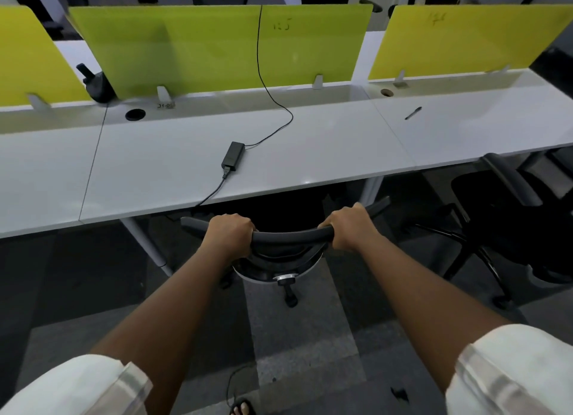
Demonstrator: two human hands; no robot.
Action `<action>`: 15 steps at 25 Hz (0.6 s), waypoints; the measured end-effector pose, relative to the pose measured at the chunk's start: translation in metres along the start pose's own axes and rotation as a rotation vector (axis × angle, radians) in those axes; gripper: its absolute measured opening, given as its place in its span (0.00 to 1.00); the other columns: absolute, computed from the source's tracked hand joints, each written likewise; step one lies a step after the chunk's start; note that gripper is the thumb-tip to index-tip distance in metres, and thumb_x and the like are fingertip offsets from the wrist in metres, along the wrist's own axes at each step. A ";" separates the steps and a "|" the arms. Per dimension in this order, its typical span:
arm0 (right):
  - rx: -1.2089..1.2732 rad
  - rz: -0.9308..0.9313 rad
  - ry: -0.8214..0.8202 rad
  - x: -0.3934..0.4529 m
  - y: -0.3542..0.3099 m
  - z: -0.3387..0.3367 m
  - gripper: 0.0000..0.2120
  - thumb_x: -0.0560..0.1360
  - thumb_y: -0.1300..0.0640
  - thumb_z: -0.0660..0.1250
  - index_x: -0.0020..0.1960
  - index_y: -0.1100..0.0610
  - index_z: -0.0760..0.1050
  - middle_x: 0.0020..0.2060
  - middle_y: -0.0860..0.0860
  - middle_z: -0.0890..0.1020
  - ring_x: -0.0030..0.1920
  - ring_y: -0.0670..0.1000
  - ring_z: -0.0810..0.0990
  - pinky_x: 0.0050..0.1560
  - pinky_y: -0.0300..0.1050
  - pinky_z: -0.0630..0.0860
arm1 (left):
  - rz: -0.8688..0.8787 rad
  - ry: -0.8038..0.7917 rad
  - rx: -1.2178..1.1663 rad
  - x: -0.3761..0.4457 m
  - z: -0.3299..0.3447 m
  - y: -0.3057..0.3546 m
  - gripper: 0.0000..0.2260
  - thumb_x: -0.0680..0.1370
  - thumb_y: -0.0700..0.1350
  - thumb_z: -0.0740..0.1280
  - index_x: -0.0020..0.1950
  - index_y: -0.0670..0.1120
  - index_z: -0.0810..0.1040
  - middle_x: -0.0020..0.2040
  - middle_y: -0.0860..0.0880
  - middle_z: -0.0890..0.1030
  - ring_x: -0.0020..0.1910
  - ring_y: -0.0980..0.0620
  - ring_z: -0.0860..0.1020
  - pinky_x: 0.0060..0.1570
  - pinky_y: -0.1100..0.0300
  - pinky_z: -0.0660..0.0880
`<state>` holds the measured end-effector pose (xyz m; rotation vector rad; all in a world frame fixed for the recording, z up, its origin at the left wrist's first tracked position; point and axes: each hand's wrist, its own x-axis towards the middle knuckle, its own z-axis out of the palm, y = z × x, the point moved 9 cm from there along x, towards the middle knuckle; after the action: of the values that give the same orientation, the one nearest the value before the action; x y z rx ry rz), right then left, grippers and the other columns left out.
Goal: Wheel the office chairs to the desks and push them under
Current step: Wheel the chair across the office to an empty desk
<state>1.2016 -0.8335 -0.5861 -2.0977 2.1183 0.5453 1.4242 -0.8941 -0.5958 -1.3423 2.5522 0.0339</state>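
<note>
I see a grey carpet-tile floor (297, 346) in lighter and darker squares, and upright lime-green panel dividers (186, 48) with yellow ones (465, 39) beside them — soft light glares off their glossy faces, dark furniture blurred behind.

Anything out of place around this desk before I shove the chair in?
One thing: the power adapter lies loose on the desk, and its cable drops over the front edge just left of the chair held by the left hand and right hand. It might snag.
</note>
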 end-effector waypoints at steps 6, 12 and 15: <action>-0.034 0.003 -0.040 0.030 0.033 -0.008 0.22 0.70 0.50 0.68 0.61 0.31 0.79 0.50 0.43 0.84 0.58 0.50 0.79 0.60 0.53 0.68 | 0.041 0.020 -0.039 0.033 -0.008 0.016 0.15 0.70 0.50 0.68 0.55 0.59 0.84 0.45 0.52 0.83 0.46 0.47 0.82 0.40 0.57 0.72; -0.044 -0.038 -0.005 0.034 0.028 -0.009 0.23 0.69 0.50 0.67 0.61 0.32 0.79 0.51 0.43 0.85 0.58 0.50 0.79 0.58 0.52 0.67 | 0.032 -0.018 -0.067 0.034 -0.007 0.007 0.17 0.71 0.52 0.66 0.59 0.65 0.82 0.48 0.53 0.84 0.48 0.49 0.83 0.42 0.57 0.74; -0.042 -0.058 0.027 0.035 0.027 -0.010 0.22 0.69 0.49 0.67 0.61 0.33 0.79 0.50 0.43 0.85 0.57 0.50 0.79 0.58 0.52 0.67 | -0.007 -0.053 -0.071 0.032 -0.007 0.004 0.19 0.71 0.53 0.65 0.61 0.67 0.80 0.49 0.54 0.84 0.49 0.49 0.83 0.43 0.56 0.76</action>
<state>1.1753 -0.8700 -0.5832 -2.1938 2.0701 0.5632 1.4018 -0.9186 -0.5965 -1.3568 2.5238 0.1576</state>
